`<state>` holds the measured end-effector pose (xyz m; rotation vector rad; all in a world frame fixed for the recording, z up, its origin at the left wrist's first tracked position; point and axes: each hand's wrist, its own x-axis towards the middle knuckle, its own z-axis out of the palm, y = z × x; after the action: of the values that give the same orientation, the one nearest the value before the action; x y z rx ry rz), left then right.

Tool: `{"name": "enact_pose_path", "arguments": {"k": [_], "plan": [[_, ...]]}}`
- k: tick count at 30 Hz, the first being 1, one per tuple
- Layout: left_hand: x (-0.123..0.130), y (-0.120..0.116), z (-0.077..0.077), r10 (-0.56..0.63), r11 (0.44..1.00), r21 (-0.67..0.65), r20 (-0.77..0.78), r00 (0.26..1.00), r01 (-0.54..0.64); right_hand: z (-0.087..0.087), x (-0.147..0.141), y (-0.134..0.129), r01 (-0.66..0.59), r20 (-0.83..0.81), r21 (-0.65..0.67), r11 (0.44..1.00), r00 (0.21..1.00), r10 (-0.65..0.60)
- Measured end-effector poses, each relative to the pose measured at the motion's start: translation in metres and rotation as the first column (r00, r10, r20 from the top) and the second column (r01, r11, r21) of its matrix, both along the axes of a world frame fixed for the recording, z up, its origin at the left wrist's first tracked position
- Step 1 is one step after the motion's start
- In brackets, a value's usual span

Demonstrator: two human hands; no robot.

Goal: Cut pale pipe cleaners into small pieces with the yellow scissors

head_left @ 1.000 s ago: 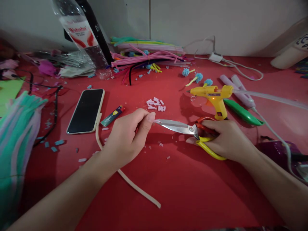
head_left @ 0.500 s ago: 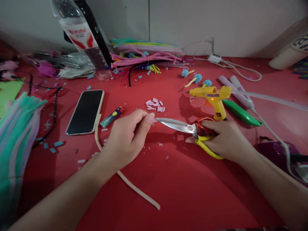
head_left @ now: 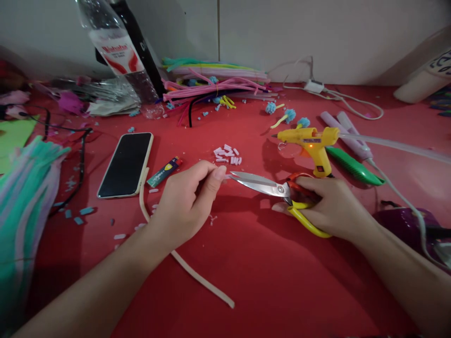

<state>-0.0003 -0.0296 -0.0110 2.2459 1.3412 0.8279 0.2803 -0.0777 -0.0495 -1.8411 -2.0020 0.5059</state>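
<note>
My left hand point(head_left: 188, 199) is closed, thumb pressed to forefinger. From the pinch pokes the tip of a thin pale pink piece point(head_left: 227, 177), likely pipe cleaner; the rest is hidden by my fingers. My right hand point(head_left: 333, 209) grips scissors point(head_left: 266, 183) with one red and one yellow handle. Their blades look nearly closed, and the points sit just right of the pale piece; whether they touch it I cannot tell. Beyond my left fingertips lies a small pile of cut pink pieces point(head_left: 227, 152) on the red table point(head_left: 282, 281).
A yellow glue gun point(head_left: 310, 141) with a lit lamp stands behind the scissors. Left are a phone point(head_left: 126, 164), a lighter point(head_left: 164, 172) and a pipe cleaner bundle point(head_left: 37, 188). A beige strap point(head_left: 202, 277) runs under my left wrist. At the back stands a bottle point(head_left: 118, 54).
The scissors have drawn slightly to the right, away from my left fingertips, and more of the pale pink tip shows. Some crumbs below the blades have disappeared from where they lay.
</note>
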Motion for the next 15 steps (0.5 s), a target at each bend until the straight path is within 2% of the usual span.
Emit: {"name": "enact_pose_path", "arguments": {"k": [3, 15], "plan": [[0.0007, -0.0008, 0.0009, -0.006, 1.0, 0.006, 0.011, 1.0, 0.006, 0.0019, -0.0013, 0.0005, -0.014, 0.036, -0.024, 1.0, 0.999, 0.015], [0.0007, -0.0011, 0.0007, -0.008, 1.0, -0.022, 0.014, 1.0, 0.008, 0.0052, -0.0024, 0.0026, 0.01, 0.108, 0.019, 1.0, 0.994, -0.012]]}}
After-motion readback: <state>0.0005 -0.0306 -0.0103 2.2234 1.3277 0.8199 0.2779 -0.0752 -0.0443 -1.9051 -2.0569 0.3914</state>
